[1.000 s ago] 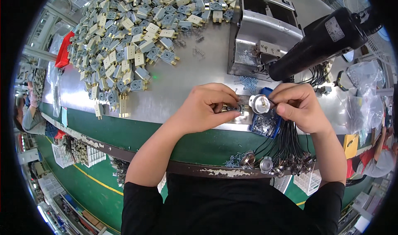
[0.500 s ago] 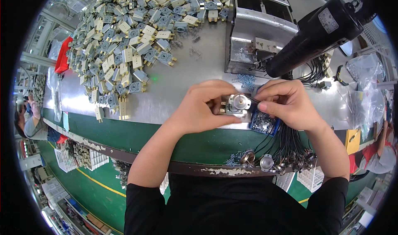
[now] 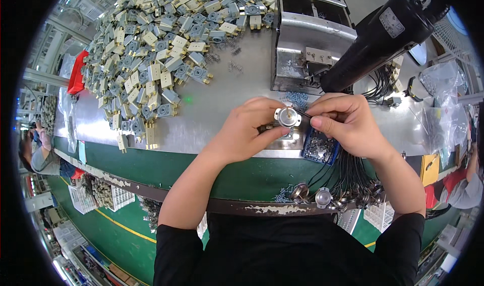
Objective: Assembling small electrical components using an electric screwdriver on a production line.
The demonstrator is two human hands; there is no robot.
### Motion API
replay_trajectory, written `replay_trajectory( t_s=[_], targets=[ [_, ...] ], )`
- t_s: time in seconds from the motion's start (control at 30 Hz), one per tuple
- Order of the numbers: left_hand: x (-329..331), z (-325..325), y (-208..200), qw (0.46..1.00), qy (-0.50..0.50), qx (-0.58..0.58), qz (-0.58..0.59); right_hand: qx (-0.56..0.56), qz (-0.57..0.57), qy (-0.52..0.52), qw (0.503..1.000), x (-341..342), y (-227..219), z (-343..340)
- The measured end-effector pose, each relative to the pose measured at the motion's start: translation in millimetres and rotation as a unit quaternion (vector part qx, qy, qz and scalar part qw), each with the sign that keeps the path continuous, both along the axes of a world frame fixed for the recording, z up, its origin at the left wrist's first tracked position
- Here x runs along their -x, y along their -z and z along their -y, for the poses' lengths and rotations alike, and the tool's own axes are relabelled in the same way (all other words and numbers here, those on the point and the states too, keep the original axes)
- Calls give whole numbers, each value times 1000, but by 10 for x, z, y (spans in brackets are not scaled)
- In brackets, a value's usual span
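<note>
A round silvery metal cap with two side ears (image 3: 288, 116) is held by my left hand (image 3: 248, 131), its thumb pressed near the lower edge. Part of a grey block (image 3: 289, 135) shows just below the thumb; my fingers hide the rest. My right hand (image 3: 348, 120) is closed, thumb against forefinger, on a thin black lead (image 3: 304, 113) running to the cap's right side. Beneath the right hand lies a blue tray (image 3: 321, 149) of small metal parts. Blue screws (image 3: 297, 99) are heaped just beyond the hands.
Grey and cream switch blocks (image 3: 161, 49) pile up at the far left. A metal fixture (image 3: 297, 39) and a thick black cylinder (image 3: 378, 39) stand beyond my hands. More metal caps (image 3: 323, 198) with black leads (image 3: 348, 172) lie along the front edge. Co-workers sit at both sides.
The metal cap has moved slightly up and left and turned in my left hand. The brass terminals seen beside it before are hidden. My right hand keeps its pinch on the lead.
</note>
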State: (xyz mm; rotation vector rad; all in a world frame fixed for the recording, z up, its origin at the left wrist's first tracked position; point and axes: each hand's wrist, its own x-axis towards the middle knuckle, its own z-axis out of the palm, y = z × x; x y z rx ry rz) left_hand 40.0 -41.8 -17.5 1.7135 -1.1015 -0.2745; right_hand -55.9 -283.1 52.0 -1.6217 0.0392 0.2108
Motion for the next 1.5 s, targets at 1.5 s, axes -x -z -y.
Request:
replay_trajectory(
  t_s=[1.5],
  targets=[
    [79,-34,-13,999,-8,1,-32,296,201,-27,933,105,218,-144]
  ],
)
